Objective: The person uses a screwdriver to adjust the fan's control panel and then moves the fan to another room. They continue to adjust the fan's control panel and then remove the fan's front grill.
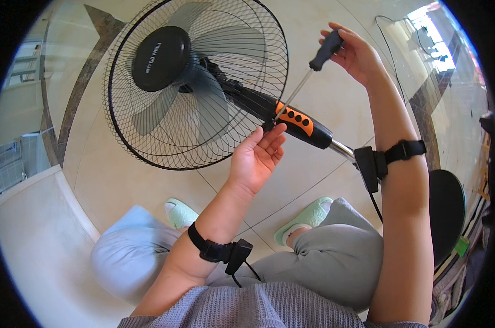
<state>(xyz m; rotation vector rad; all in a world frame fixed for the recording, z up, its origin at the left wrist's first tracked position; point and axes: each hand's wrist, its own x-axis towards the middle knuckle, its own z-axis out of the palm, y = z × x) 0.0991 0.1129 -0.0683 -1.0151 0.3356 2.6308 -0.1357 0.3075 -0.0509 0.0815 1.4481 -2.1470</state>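
A black pedestal fan [161, 58] leans across in front of me, its wire cage and grey blades at the upper left. Its neck carries an orange control panel [295, 118] with several black buttons. In my right hand [362, 54] is a screwdriver [327, 50] with a dark handle, gripped near the handle's end by the fingers. The thin shaft slants down left, and its tip meets the fan near the panel's left end. My left hand [257, 158] is palm up just below that spot, fingertips at a small dark part [268, 126] beside the neck. Whether they pinch it is hard to see.
A metal pole [343, 148] runs from the neck toward my right forearm. The round dark base [447, 216] stands at the right. A white panel [45, 235] is at the lower left. My green slippers [307, 220] rest on the tiled floor. A cable [392, 60] lies at the upper right.
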